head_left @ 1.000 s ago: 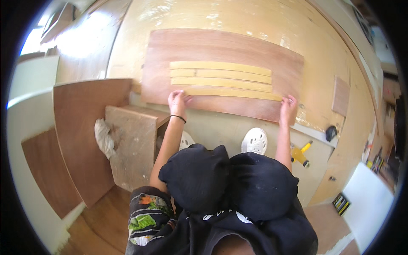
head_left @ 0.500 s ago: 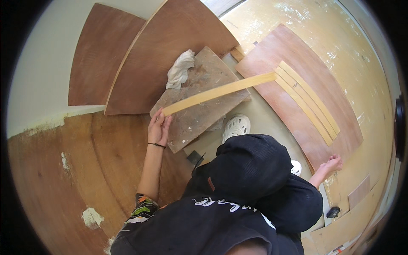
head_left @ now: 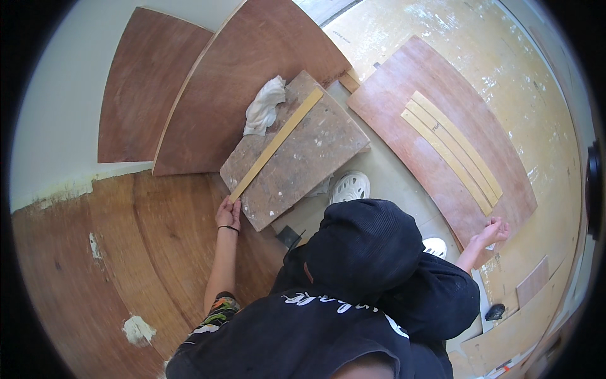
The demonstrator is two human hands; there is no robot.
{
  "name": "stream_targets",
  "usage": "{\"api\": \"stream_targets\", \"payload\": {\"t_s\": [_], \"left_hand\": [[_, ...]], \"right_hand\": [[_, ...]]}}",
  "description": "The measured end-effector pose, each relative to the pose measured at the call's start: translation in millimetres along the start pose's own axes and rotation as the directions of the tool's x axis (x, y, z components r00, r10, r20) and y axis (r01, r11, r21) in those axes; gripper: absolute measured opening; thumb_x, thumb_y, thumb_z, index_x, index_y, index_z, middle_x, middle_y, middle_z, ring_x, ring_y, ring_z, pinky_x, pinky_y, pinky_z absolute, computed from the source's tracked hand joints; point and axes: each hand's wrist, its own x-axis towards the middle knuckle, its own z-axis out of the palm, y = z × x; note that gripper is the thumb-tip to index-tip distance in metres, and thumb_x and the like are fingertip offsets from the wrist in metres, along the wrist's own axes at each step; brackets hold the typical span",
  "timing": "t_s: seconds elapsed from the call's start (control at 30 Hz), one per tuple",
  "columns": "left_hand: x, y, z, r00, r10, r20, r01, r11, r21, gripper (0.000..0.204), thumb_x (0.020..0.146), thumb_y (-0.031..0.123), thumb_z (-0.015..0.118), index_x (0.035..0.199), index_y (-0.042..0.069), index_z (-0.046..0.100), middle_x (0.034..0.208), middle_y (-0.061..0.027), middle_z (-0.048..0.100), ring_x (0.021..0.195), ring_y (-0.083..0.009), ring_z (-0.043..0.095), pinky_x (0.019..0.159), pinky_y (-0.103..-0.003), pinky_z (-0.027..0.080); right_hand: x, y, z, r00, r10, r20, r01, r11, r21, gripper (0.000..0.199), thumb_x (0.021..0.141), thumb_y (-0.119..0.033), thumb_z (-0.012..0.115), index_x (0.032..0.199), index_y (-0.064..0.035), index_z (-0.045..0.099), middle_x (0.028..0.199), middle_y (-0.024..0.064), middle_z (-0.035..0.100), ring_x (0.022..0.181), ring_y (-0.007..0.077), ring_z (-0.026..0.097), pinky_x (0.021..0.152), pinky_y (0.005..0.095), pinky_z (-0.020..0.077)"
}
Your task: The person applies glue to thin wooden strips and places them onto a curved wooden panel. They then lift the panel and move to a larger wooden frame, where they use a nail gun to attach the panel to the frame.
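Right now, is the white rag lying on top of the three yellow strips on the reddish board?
No. The white rag sits at the far corner of the speckled board beside a single yellow strip, apart from the three strips.

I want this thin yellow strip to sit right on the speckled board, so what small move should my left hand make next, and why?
Probably let go and draw the left hand back. The yellow strip already lies flat along the speckled board, its near end at the board's corner where your fingers touch it. The white rag lies just beside it, apparently clear.
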Motion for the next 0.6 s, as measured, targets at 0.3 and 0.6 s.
{"api": "stream_targets", "payload": {"t_s": [0.3,0.6], "left_hand": [[-3.1,29.6,29.4,0.831,0.555,0.041,-0.451,0.629,0.634,0.034,0.106,0.020,0.052,0.130,-0.003,0.057,0.115,-0.0123,0.064,0.109,-0.0284,0.062,0.094,-0.040,0.050],[-224.5,-110.7,377.0,-0.058,0.235,0.970,-0.905,0.397,-0.150,0.043,0.097,0.010,0.059,0.138,-0.003,0.050,0.118,-0.0257,0.062,0.108,-0.0381,0.063,0.094,-0.045,0.051]], "right_hand": [[-10.9,19.5,-1.1,0.998,-0.060,-0.017,0.059,0.998,-0.037,0.043,0.098,-0.017,0.064,0.135,-0.0063,0.046,0.106,0.0080,0.059,0.086,0.0154,0.060,0.072,0.0288,0.0507],[1.6,-15.2,-3.6,0.963,0.016,0.270,0.057,0.964,-0.259,0.028,0.101,-0.013,0.057,0.127,-0.0020,0.053,0.102,0.0093,0.066,0.082,0.0132,0.063,0.068,0.0279,0.0508]]}}
